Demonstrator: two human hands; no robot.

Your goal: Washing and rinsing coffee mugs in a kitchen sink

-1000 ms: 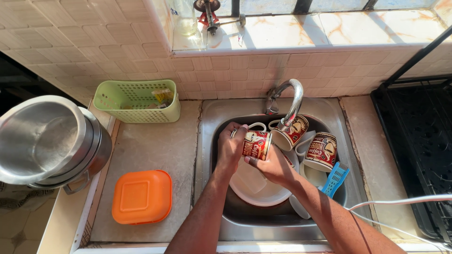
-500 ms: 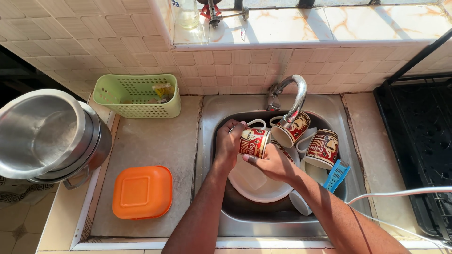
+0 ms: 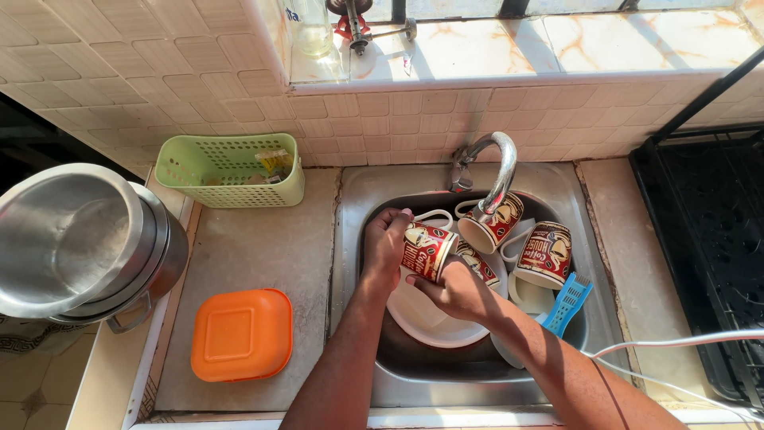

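Red and cream, the mug lies on its side over the middle of the sink, held between both hands. The left hand has its fingers closed around the mug's base end, by the white handle. The right hand comes up from below, with its fingers curled against the mug's open end; whether they reach inside cannot be told.

Just under the hands sits a white bowl in the bottom of the sink. A second mug of the same pattern lies touching the held one, partly hidden by the right hand. Two more patterned mugs stand behind: one tilted under the curved steel tap, the other near the right wall of the sink. A blue brush leans beside that last mug.

The sink is stainless steel, set into a pale, mottled stone worktop. On the worktop to the left lies an orange square box with its lid on, and behind it, against the wall, a light green perforated basket holding a few small items. At the far left, stacked steel pots overhang the edge. The wall is covered in small beige tiles, and sunlight falls on the marbled window ledge above. A dark stove stands at the right.
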